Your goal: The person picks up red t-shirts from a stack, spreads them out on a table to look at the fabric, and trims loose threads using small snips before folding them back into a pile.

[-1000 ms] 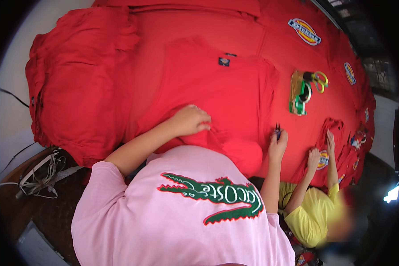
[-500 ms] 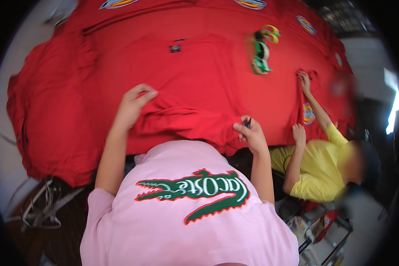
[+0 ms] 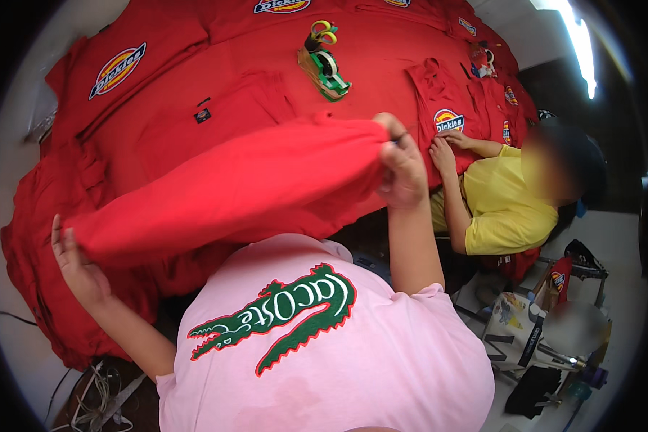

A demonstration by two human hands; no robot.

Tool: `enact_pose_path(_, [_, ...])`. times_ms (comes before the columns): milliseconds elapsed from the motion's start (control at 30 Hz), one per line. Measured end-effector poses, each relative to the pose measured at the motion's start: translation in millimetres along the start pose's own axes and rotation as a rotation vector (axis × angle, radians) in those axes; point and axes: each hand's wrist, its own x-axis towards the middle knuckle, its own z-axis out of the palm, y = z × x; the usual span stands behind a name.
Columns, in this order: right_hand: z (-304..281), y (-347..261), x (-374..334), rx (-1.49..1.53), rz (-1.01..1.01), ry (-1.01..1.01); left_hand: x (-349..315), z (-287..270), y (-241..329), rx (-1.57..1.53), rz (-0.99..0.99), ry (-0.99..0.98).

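Observation:
A red T-shirt [image 3: 223, 183] is stretched up in front of me, its lifted edge slanting from lower left to upper right. At its left end, my left hand [image 3: 83, 270] has its thumb and fingertips at the cloth's edge, pinching it. Its right end is gripped in my right hand [image 3: 403, 162], which is raised higher. A small dark item, its kind not clear, shows between the right fingers. The neck label [image 3: 202, 115] of a red garment lies on the table beyond the raised cloth.
Green tape dispenser [image 3: 331, 75] and yellow-handled scissors [image 3: 322, 32] stand on the red-covered table. Other red garments [image 3: 119, 72] with oval patches lie around. At right, a person in yellow [image 3: 507, 201] handles a red garment. Cables [image 3: 104, 396] hang lower left; a cluttered rack [image 3: 540, 324] stands lower right.
Both hands have spread apart and lifted the shirt's near edge off the table. The left moved left and down, the right upward. My view has shifted, and the other person's hands have come together.

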Motion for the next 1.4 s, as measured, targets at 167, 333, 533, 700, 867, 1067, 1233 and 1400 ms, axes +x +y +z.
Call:
enact_pose_path(167, [46, 42, -2, -0.137, 0.378, 0.065, -78, 79, 9, 0.463, -0.076, -0.516])
enact_pose_path(333, [91, 103, -9, -0.088, 0.455, -0.265, -162, 154, 11, 0.188, -0.209, -1.018])
enact_pose_path(533, [99, 52, -21, 0.076, 0.381, -0.457, -173, 156, -2, 0.196, 0.080, -0.563])
enact_pose_path(700, [75, 27, -48, -0.444, 0.100, -0.342, -184, 117, 42, 0.285, 0.413, -0.264])
enact_pose_path(867, [12, 90, -101, -0.809, 0.159, -0.403, -208, 159, 143, -0.070, 0.000, 0.073])
enact_pose_path(1067, [-51, 57, -158, -0.818, 0.065, 0.025, -253, 148, 177, -0.298, 0.116, 0.048])
enact_pose_path(1233, [-115, 17, -187, -0.584, 0.043, 0.158, -283, 110, 169, -0.277, 0.169, -0.001])
enact_pose_path(1400, [-121, -22, -238, -0.653, 0.232, 0.021, -297, 23, 147, -0.044, 0.274, 0.285])
